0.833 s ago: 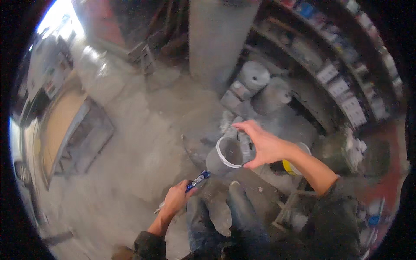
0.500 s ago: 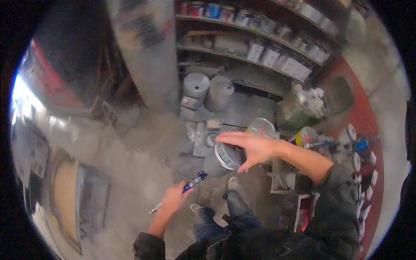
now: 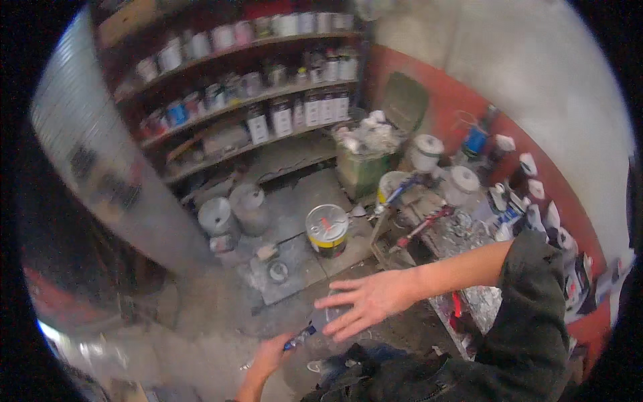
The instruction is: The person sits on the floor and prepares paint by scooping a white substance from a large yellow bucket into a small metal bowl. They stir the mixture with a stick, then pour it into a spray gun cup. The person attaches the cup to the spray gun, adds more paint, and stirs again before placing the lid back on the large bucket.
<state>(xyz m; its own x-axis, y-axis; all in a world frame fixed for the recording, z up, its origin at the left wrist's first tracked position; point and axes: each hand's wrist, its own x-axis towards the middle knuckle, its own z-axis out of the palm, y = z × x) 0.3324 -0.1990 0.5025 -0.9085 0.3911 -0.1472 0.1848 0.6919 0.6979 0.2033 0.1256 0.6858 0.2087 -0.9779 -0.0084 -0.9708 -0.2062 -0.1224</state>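
My left hand (image 3: 271, 352), low in the head view, is closed around the blue grip of a spray gun (image 3: 299, 339). A slim metal fitting sticks out below that hand. On the gun sits a grey, translucent cup (image 3: 321, 319), mostly covered by my right hand (image 3: 378, 301). The right hand reaches in from the right, back up, with its fingers stretched out and spread across the cup. Whether the fingertips press on the cup is blurred. In front of the hands stands a round can (image 3: 327, 228) with a yellow and black side and a silver lid.
On the right is a cluttered workbench (image 3: 435, 221) with tubs, tools and crumpled foil. A green bin (image 3: 362, 171) heaped with white waste stands behind the can. Shelves (image 3: 268, 97) of cans fill the back. Two metal drums (image 3: 218, 216) stand near a silver column (image 3: 110, 147).
The view has swung to the right, bringing more of the workbench and wall in. My right hand has gone from curling around the cup's rim to lying spread over it. The left keeps the spray gun.
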